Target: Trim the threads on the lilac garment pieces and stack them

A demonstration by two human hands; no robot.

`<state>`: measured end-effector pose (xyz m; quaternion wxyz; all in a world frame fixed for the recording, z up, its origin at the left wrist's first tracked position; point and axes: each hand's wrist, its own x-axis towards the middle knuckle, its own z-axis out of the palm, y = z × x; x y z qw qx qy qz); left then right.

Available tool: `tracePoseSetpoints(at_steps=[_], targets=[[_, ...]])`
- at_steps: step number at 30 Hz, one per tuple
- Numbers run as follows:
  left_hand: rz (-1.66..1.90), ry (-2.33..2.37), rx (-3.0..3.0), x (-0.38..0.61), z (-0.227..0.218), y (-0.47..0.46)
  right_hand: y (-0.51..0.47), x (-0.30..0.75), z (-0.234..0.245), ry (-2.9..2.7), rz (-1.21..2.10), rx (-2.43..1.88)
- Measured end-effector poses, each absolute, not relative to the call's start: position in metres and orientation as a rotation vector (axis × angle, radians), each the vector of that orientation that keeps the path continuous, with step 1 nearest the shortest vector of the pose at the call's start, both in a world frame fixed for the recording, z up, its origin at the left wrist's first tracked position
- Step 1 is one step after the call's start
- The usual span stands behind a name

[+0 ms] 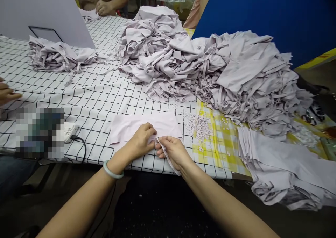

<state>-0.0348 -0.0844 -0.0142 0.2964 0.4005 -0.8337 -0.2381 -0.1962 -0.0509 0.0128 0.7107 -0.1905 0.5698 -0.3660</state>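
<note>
Right of the white box [67, 132], a pink panel [143, 119] lies on the counter [94, 107], the left hand [141, 139] on it (whether its grip pinches is unclear); farther right, the right hand [172, 150] clamps its grip on a strip [170, 162].

Two bare forearms are entering from the bottom edge of the frame, the left forearm [78, 203] occupying the lower left and the right forearm [223, 196] the lower right. The left wrist is carrying one bangle [113, 170]: pale green, smooth, rounded in section, its surface reflecting light softly. The bangle is encircling the wrist just below the left hand [141, 140]. The right hand [172, 150] is showing bare fingers and a bare wrist. At bottom centre, a black garment [157, 203] is covering the lap; its exact type is remaining unclear. Small pale flecks [140, 195] are dotting the dark cloth.
</note>
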Motion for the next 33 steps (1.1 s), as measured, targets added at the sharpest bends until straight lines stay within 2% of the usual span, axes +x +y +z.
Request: tracePoseSetpoints(at_steps=[5, 13, 33], targets=[[-0.613, -2.161, 1.139, -0.037, -0.018, -0.09, -0.051, -0.198, 0.014, 1.288, -0.816, -0.45], [-0.92, -1.961, 1.272, -0.037, -0.006, -0.096, -0.059, -0.187, 0.011, 1.338, -0.945, -0.389], [-0.946, -1.978, 1.295, -0.04, -0.008, -0.097, -0.07, -0.183, 0.015, 1.369, -0.967, -0.372]])
